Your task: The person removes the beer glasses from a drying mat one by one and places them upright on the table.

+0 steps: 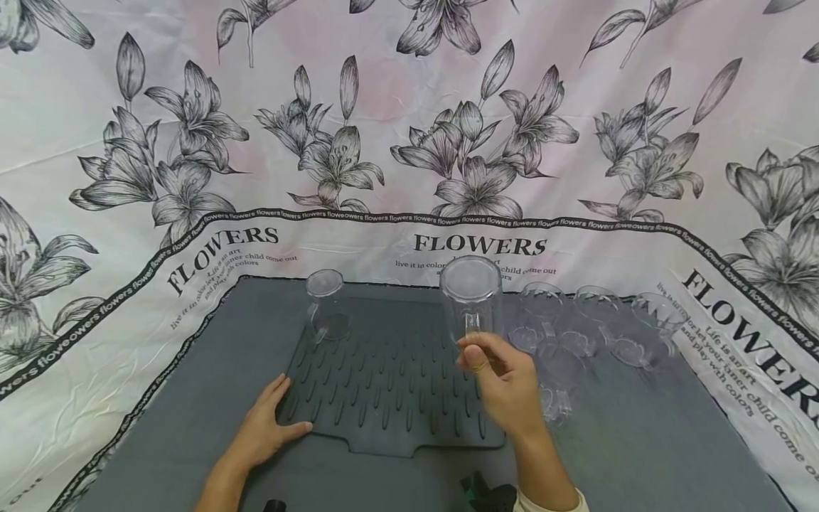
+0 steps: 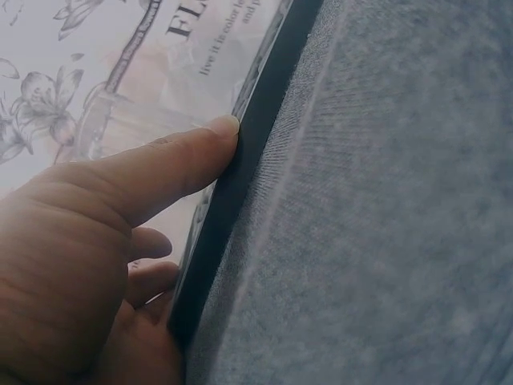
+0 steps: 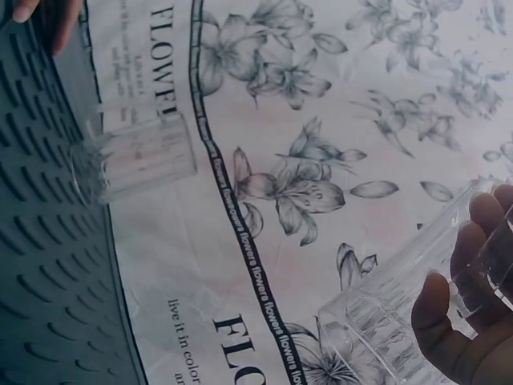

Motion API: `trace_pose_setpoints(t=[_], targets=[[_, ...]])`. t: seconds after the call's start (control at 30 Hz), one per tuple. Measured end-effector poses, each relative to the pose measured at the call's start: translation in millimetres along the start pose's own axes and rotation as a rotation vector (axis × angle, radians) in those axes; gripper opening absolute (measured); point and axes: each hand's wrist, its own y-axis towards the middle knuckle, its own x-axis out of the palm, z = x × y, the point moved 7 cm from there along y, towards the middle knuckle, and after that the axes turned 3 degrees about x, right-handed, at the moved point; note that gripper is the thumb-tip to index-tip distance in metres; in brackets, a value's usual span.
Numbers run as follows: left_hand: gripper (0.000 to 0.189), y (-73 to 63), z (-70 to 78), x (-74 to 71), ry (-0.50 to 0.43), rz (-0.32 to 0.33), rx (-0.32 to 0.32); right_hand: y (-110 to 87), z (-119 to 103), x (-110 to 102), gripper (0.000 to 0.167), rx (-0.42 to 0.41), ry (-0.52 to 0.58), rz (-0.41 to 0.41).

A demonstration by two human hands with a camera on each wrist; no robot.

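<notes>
My right hand (image 1: 512, 387) grips a clear glass mug (image 1: 471, 291) by its handle, above the right part of a dark ridged drying mat (image 1: 397, 377). The mug's thick base faces up; in the right wrist view, the fingers curl around the handle. Upside down at the mat's back left stands another clear glass mug (image 1: 328, 306), also visible as a glass mug (image 3: 148, 160) in that view. My left hand (image 1: 259, 430) rests at the mat's front left corner, its fingers along the left side. In the left wrist view, the thumb (image 2: 180, 164) presses the mat's edge (image 2: 240, 172).
Several more clear glass mugs (image 1: 595, 313) stand on the grey table (image 1: 640, 441) to the right of the mat. Behind the table hangs a flower-printed cloth (image 1: 377, 163). A dark object (image 1: 488, 492) lies at the front edge, near the right forearm.
</notes>
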Motion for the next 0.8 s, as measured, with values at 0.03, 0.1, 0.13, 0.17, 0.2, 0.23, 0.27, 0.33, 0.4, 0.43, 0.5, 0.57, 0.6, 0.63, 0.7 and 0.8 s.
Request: trace_pose_setpoints(t=[0.03,0.1,0.13,0.17,0.2,0.23,0.27,0.33,0.4,0.43,0.5,0.57,0.6,0.63,0.7,0.8], targets=[[0.106,0.1,0.5,0.0,0.003,0.002,0.002,0.6,-2,-1,0.014,-0.023,-0.001,0.005],[0.106,0.3,1.0,0.1,0.005,0.003,0.003,1.5,-6,-3,0.015,-0.077,0.012,0.016],[0.106,0.3,1.1,0.2,0.006,0.004,0.004,2.0,-8,-4,0.016,-0.102,0.023,0.023],[0.106,0.2,1.2,0.1,0.004,0.005,0.004,2.4,-9,-6,0.017,-0.123,0.033,0.029],[0.105,0.0,1.5,-0.2,0.001,0.007,0.004,2.6,-11,-7,0.018,-0.144,0.035,0.036],[0.105,-0.5,1.7,-0.8,-0.001,0.010,0.007,2.8,-12,-8,0.017,-0.163,0.045,0.044],[0.104,-0.8,1.9,-1.5,-0.005,0.013,0.010,2.9,-14,-10,0.017,-0.182,0.042,0.056],[0.102,-2.6,2.1,-4.0,-0.013,0.025,0.011,2.9,-18,-12,0.016,-0.213,0.020,0.080],[0.100,-4.8,3.1,-7.4,-0.019,0.040,0.006,3.0,-23,-13,0.017,-0.248,-0.014,0.098],[0.098,-5.9,4.0,-9.4,-0.021,0.050,0.004,3.3,-26,-14,0.018,-0.266,-0.029,0.105],[0.096,-7.8,7.8,-13.8,-0.034,0.078,0.004,4.0,-33,-14,0.022,-0.296,-0.071,0.114],[0.092,-8.6,14.9,-18.2,-0.046,0.118,0.023,5.3,-40,-13,0.027,-0.321,-0.127,0.121],[0.090,-9.1,19.9,-20.1,-0.060,0.144,0.044,6.0,-44,-13,0.029,-0.329,-0.161,0.125],[0.089,-9.2,25.7,-21.9,-0.076,0.174,0.072,6.5,-48,-12,0.030,-0.341,-0.195,0.130],[0.083,-9.1,39.9,-24.6,-0.134,0.236,0.144,8.0,-56,-11,0.031,-0.354,-0.251,0.134],[0.075,-7.8,66.9,-26.2,-0.283,0.304,0.279,10.0,-66,-7,0.032,-0.372,-0.314,0.131]])
